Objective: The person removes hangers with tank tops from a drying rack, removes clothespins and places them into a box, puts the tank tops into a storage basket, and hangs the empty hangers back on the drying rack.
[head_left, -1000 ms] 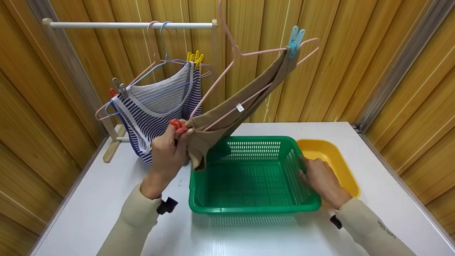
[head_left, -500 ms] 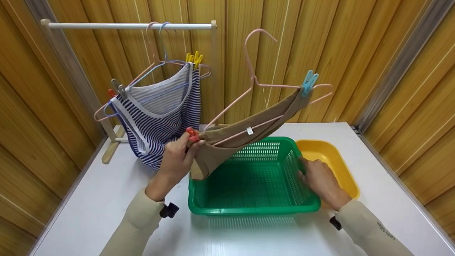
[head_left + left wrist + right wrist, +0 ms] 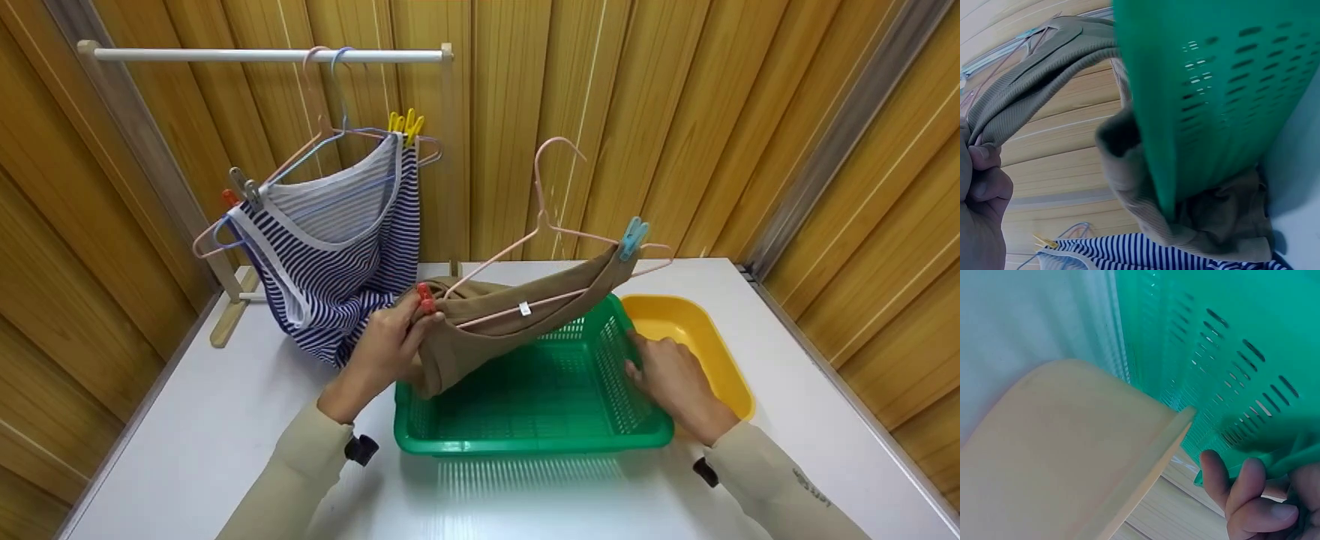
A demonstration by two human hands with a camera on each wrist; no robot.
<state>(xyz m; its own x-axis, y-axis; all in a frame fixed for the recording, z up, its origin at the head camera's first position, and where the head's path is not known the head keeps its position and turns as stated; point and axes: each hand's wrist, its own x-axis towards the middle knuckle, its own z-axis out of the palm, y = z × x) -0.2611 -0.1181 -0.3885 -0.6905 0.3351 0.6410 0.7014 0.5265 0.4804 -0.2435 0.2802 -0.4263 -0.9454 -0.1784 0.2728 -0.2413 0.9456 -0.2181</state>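
Note:
With my left hand I pinch the left end of a brown ribbed garment, right by a red clothespin. The garment hangs from a pink wire hanger, and a light blue clothespin clips its right end. It droops over the left and back rim of a green plastic basket. In the left wrist view, part of the brown cloth hangs outside the basket wall. My right hand grips the basket's right rim; in the right wrist view its fingers curl over that edge.
A yellow tub stands beside the basket's right side. At the left, a rack with a white bar bears a blue-and-white striped top on hangers, clipped with yellow clothespins. Wooden walls enclose the white table.
My left hand has lowered the garment and its hanger toward the basket, shifting right; the hanger now sits more level. My right hand has stayed on the basket rim.

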